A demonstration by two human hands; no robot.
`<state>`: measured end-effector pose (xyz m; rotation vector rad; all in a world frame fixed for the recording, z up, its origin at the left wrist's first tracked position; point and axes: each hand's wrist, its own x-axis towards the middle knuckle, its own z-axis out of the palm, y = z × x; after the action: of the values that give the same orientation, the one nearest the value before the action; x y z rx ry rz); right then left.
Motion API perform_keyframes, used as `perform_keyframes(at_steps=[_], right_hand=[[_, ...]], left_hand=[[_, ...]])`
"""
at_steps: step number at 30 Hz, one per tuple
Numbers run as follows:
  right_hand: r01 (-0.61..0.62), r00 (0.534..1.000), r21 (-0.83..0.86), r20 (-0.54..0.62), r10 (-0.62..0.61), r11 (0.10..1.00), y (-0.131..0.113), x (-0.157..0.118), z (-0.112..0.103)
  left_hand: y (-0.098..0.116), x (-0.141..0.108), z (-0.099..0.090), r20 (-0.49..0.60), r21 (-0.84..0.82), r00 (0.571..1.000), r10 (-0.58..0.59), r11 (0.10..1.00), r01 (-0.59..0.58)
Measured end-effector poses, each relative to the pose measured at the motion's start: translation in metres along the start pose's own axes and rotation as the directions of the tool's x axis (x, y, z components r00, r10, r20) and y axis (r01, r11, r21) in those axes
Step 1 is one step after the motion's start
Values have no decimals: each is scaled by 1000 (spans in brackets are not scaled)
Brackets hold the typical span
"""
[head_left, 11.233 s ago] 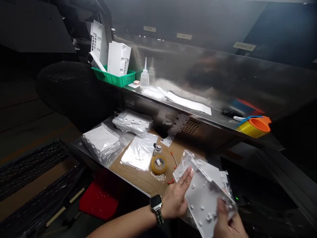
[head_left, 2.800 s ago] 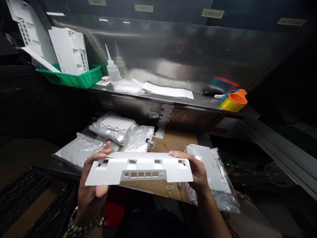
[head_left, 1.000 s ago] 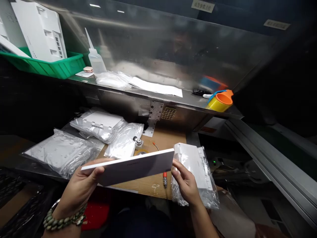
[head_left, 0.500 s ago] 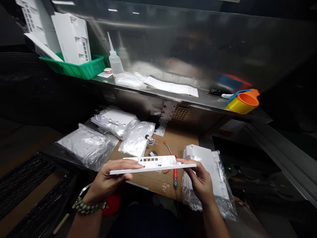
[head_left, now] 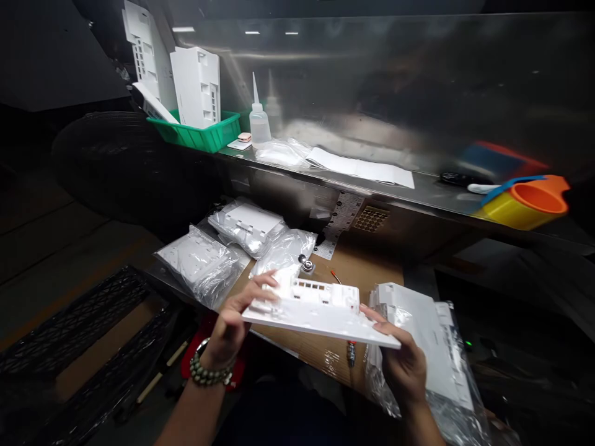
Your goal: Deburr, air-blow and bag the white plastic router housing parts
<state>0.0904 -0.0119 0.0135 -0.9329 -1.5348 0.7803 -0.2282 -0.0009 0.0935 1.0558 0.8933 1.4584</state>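
A white plastic panel with a row of square openings along its far side is held up over the cardboard. At its left end, my left hand grips it, fingers over the top and slightly blurred. My right hand closes on the right end, fingers on the upper face and the palm below. Beneath the panel, a screwdriver-like tool shows only in part. A thin orange-tipped piece pokes out behind it. Bagged white panels lie to the right of my right hand.
More bagged white panels lie on the left. On the shelf stand a green bin of white panels, a dropper bottle, folded white paper and a yellow-orange cup-shaped holder. A dark crate sits at lower left.
The panel has tilted so that more of its inner face shows, and its right end now dips lower. My left fingers have shifted on its left end. The whole view has swung left.
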Motion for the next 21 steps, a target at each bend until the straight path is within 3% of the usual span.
perform_keyframes(at_steps=[1,2,3,5,6,8,10,11,13,15,18,21], right_hand=[[96,995,-19,24,-96,995,-4,0,4],[190,980,-40,62,-187,981,-8,1,10],[270,958,-60,114,-262,961,-12,1,16],[372,909,-80,232,-346,925,-14,1,30],[383,893,-91,289,-344,919,-11,1,38],[296,906,-194,368,-210,935,4,1,51],[66,937,-442,335,97,894,31,5,58],[-67,928,-571,266,262,818,47,10,60],[-244,882,-716,116,457,654,80,25,62],[-306,840,-773,55,539,556,109,46,67],[-300,775,-825,83,627,480,137,74,87],[-249,693,-875,138,707,415,150,82,120]], left_hand=[[-4,-3,-4,-140,-155,987,-78,986,56],[-8,-6,-10,-215,-307,955,-203,943,131],[-12,-11,-18,-216,-420,917,-335,880,222],[-16,-20,-38,-51,-575,815,-578,684,449],[-17,-25,-49,-22,-597,774,-633,630,498],[-14,-32,-66,-58,-649,709,-703,566,509],[-6,-37,-77,-193,-687,671,-716,587,429],[-1,-38,-79,-274,-694,657,-702,617,371],[11,-38,-79,-424,-664,653,-628,706,248],[21,-35,-78,-520,-620,664,-537,772,139],[29,-31,-81,-558,-619,696,-452,786,14],[28,-25,-87,-533,-676,734,-420,733,-72]])
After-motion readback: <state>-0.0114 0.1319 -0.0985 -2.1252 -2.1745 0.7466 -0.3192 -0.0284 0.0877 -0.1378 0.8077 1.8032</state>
